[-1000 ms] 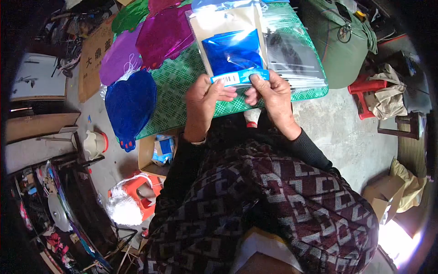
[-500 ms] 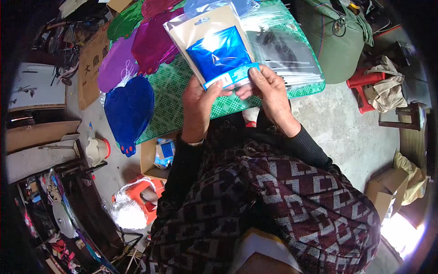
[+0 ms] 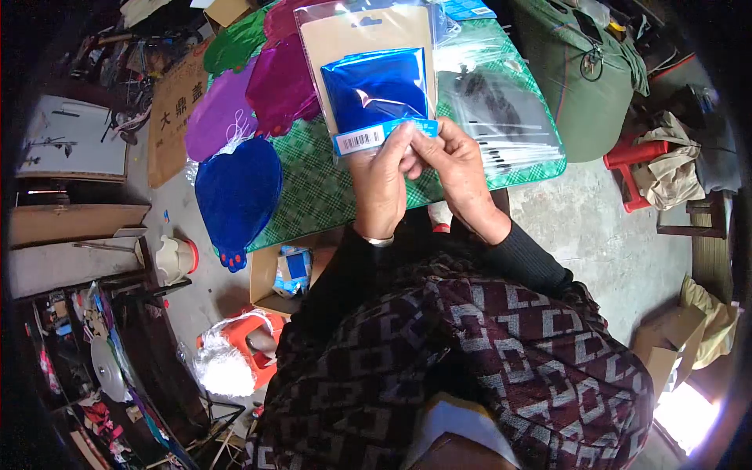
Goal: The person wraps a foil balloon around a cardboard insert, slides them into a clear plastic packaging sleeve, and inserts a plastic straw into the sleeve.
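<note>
A clear plastic package is held up over the table, with a beige backing card and folded shiny blue foil inside. Along its bottom edge runs a blue label strip with a white barcode. My left hand grips that lower edge, its thumb over the label and its other fingers partly behind. Close beside it, my right hand pinches the label's right end between thumb and fingers. A dark blue foil piece with small red toe marks lies at the table's left edge.
The table has a green checked cover. On it lie purple, magenta and green foil pieces, plus a stack of clear plastic bags. A cardboard box and a red stool stand below at left.
The package has turned more upright, its barcode now facing me. My left hand has shifted right along the bottom edge, bringing the thumbs closer together. The whole view has moved slightly.
</note>
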The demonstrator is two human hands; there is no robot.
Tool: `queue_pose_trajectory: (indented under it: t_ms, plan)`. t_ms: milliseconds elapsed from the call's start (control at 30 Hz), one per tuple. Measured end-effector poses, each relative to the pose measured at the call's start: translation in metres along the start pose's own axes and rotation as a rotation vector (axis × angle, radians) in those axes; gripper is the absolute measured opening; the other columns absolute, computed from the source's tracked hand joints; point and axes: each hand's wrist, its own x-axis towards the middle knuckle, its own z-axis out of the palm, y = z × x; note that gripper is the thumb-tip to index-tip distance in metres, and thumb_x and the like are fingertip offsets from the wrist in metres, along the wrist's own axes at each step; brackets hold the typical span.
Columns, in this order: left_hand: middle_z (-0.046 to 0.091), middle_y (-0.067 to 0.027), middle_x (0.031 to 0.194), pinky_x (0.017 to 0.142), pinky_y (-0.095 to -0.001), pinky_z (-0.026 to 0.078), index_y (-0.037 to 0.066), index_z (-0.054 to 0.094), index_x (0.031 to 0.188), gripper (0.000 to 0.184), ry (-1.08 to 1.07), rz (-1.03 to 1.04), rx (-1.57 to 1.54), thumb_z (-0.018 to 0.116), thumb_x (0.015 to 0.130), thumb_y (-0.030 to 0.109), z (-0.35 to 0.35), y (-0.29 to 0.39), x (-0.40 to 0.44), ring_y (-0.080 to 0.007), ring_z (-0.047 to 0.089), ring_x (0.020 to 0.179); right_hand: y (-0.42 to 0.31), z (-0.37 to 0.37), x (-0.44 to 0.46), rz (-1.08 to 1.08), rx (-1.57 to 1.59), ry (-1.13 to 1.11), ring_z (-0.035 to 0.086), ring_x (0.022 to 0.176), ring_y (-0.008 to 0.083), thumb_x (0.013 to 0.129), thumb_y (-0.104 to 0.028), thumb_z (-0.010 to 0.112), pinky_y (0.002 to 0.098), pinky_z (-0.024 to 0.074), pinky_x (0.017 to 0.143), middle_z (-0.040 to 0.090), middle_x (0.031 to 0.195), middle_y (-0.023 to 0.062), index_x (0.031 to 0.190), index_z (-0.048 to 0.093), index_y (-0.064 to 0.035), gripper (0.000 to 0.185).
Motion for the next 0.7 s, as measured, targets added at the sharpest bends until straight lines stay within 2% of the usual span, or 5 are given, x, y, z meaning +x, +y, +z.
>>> queue_pose_trajectory:
  t_ms: [100, 233, 267, 400, 700]
  plan:
    - [0.066, -0.0037, 0.094, 0.062, -0.0231, 0.044, 0.004, 0.059, 0.119, 0.024, 0.075, 0.059, 0.092, 0.063, 0.096, 0.008, 0.010, -0.002, 0.001, -0.0115, 0.059, 0.077, 0.002, -0.001, 0.005, -0.013, -0.036, 0.036, 0.064, 0.074, 0.0131, 0.100, -0.011, 0.064, 0.0242, 0.0539, 0.067, 0.065, 0.087, 0.0087, 0.108, 0.056, -0.0006, 0.015]
    - [0.064, -0.0022, 0.081, 0.058, -0.0223, 0.044, 0.002, 0.066, 0.096, 0.005, 0.188, 0.251, 0.123, 0.065, 0.094, 0.007, 0.020, 0.001, -0.001, -0.0097, 0.055, 0.066, 0.003, 0.006, 0.010, -0.068, -0.082, 0.097, 0.061, 0.075, 0.0126, 0.097, -0.009, 0.066, 0.0232, 0.0526, 0.068, 0.063, 0.091, 0.0090, 0.114, 0.051, -0.0001, 0.024]
    - [0.064, -0.0022, 0.081, 0.058, -0.0223, 0.044, 0.002, 0.066, 0.096, 0.005, 0.187, 0.252, 0.124, 0.065, 0.094, 0.007, 0.018, 0.001, -0.002, -0.0097, 0.055, 0.066, 0.002, 0.008, 0.011, -0.069, -0.081, 0.097, 0.061, 0.075, 0.0126, 0.097, -0.009, 0.066, 0.0232, 0.0526, 0.068, 0.063, 0.091, 0.0090, 0.114, 0.051, -0.0001, 0.024]
    - [0.069, -0.0063, 0.098, 0.068, -0.0223, 0.047, 0.000, 0.065, 0.110, 0.015, 0.224, 0.169, 0.228, 0.062, 0.097, 0.006, 0.007, 0.002, -0.006, -0.0114, 0.063, 0.082, -0.002, 0.019, 0.010, -0.074, -0.075, 0.130, 0.058, 0.076, 0.0119, 0.096, -0.008, 0.066, 0.0227, 0.0515, 0.068, 0.060, 0.097, 0.0094, 0.119, 0.047, 0.0005, 0.031]
    - [0.070, -0.0090, 0.103, 0.077, -0.0232, 0.051, -0.003, 0.066, 0.111, 0.018, 0.243, 0.241, 0.349, 0.064, 0.095, 0.006, 0.014, 0.012, -0.017, -0.0138, 0.065, 0.086, -0.007, 0.026, 0.011, -0.059, 0.096, 0.076, 0.057, 0.082, 0.0114, 0.096, -0.007, 0.065, 0.0239, 0.0493, 0.077, 0.059, 0.097, 0.0085, 0.120, 0.047, -0.0015, 0.030]
